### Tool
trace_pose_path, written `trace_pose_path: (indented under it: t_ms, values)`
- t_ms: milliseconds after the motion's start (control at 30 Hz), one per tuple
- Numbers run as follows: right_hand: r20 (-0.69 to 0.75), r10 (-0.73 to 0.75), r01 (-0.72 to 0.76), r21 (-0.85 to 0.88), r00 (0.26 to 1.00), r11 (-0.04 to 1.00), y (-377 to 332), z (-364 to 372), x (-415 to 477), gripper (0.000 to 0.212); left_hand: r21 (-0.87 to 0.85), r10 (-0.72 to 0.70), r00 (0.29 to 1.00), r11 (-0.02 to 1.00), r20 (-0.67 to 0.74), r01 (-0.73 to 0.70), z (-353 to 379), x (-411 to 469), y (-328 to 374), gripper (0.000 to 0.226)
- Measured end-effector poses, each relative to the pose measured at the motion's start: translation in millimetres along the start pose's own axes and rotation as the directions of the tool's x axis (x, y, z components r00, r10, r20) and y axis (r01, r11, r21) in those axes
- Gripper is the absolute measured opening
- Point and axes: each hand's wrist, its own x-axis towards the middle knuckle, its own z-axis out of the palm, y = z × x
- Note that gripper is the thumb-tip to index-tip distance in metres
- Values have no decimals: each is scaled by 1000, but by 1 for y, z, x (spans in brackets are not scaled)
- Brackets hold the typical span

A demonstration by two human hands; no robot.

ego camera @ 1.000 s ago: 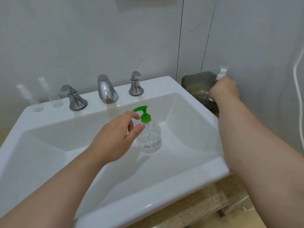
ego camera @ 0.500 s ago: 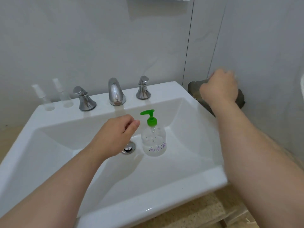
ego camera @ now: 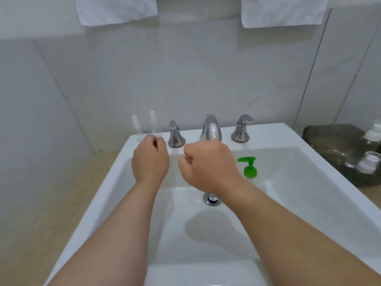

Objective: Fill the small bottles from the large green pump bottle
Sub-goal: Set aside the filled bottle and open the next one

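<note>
Your left hand (ego camera: 150,159) and right hand (ego camera: 208,164) curl into fists, nothing seen inside, before the tap (ego camera: 211,127); your forearm hides the pump bottle (ego camera: 249,171) label

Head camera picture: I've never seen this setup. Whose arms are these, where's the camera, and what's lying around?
No machine here: a person wears one wide-angle camera on the head, looking down at their own arms. The left hand and right hand hover over a white sink, each grip curled, nothing visible in it. The green pump bottle stands in the basin. Two small clear bottles stand on the back rim left of the faucet. A dark tray to the right holds more white-capped bottles.
</note>
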Motion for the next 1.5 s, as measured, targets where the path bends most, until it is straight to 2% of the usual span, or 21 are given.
trace_pose_path:
  t_ms: [67, 133, 267, 333, 467, 533, 633, 700, 767, 833, 867, 933, 1000, 1067, 1133, 1200, 1233, 1300, 1367, 1433, 1500]
  values:
    - [-156, -27, 35, 46, 987, 998, 9, 7, -5, 29, -13, 17, 1000, 1000, -19, -17, -3, 7, -1, 13]
    - [-233, -61, 82, 81, 970, 993, 16, 7, -11, 29, 2, 27, 1000, 1000, -6, -27, -8, 13, 2, 26]
    - [-259, 48, 4, 195, 965, 981, 25, 8, -18, 32, 51, 2, 999, 999, 39, -4, -12, 29, 21, 52]
    - [-259, 136, -75, 234, 956, 969, 28, 9, -16, 37, 129, 30, 999, 991, 30, -33, -15, 44, 28, 56]
    - [-257, 188, -120, 257, 948, 959, 31, 11, -15, 39, 259, -62, 997, 963, -35, 69, -29, 84, 23, 59]
    - [-255, 183, -115, 261, 949, 959, 30, 13, -15, 39, 340, -59, 997, 940, 54, 37, -32, 101, 10, 56]
    - [-254, 182, -113, 261, 950, 959, 29, 16, -12, 39, 391, 13, 963, 912, 269, -122, -27, 112, -8, 46]
    - [-255, 172, -102, 266, 951, 959, 28, 17, -12, 39, 406, 63, 952, 894, 298, -187, -21, 109, -19, 37]
    - [-250, 169, -100, 266, 953, 959, 27, 17, -12, 38, 392, 102, 970, 901, 222, -185, -17, 103, -24, 31]
    - [-247, 176, -110, 260, 953, 959, 28, 18, -13, 38, 334, 105, 991, 934, 88, -129, -18, 92, -23, 32]
    - [-243, 185, -119, 262, 952, 958, 29, 18, -13, 38, 270, 101, 995, 958, 7, -100, -19, 86, -20, 33]
    - [-226, 214, -146, 281, 950, 949, 32, 15, -13, 37, 41, -15, 994, 999, -110, 19, -25, 70, -5, 36]
    - [-189, 243, -177, 309, 951, 934, 31, 13, -13, 37, -179, -184, 981, 969, -63, 170, -33, 50, 7, 17]
    - [-140, 271, -210, 343, 953, 916, 30, 9, -15, 40, -268, -321, 936, 898, 147, 350, -38, 20, 17, 20]
    - [-71, 293, -243, 394, 953, 886, 28, 4, -17, 45, -340, -449, 821, 756, 352, 559, -39, -11, 22, 21]
    - [65, 346, -331, 496, 936, 803, 25, -1, -20, 48, -355, -542, 719, 631, 435, 690, -39, -39, 24, 24]
    - [161, 368, -393, 550, 916, 737, 24, -2, -21, 50, -324, -571, 686, 611, 451, 722, -38, -49, 21, 25]
    - [390, 350, -523, 596, 852, 609, 21, -4, -27, 53, -269, -606, 646, 598, 465, 755, -41, -68, 20, 18]
    - [555, 323, -630, 554, 767, 544, 18, -1, -31, 52, -238, -623, 640, 607, 450, 758, -45, -80, 13, 16]
    - [648, 369, -730, 467, 666, 498, 24, 4, -34, 46, -115, -612, 681, 704, 402, 701, -48, -88, 6, 27]
    - [724, 413, -813, 360, 553, 458, 29, 9, -39, 42, -20, -533, 729, 801, 430, 598, -51, -95, 1, 37]
